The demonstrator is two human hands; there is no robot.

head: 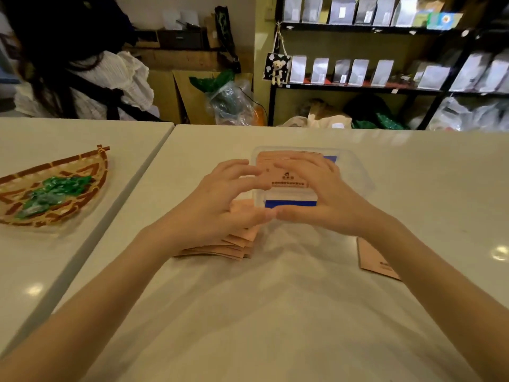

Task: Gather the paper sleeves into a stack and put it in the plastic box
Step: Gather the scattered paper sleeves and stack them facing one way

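The clear plastic box point(355, 172) on the white table point(303, 312) looks light, stiff and slick, so it may slide if pushed. In it the left hand point(220, 205) and right hand point(322, 199), thumbs touching and fingers spread, clasp a stack of paper sleeves point(286, 172) by its edges. These thin peach sleeves with dark print should be light, bendy and quick to fan apart; a loose pile point(234, 244) and one sleeve point(371, 257) lie outside.
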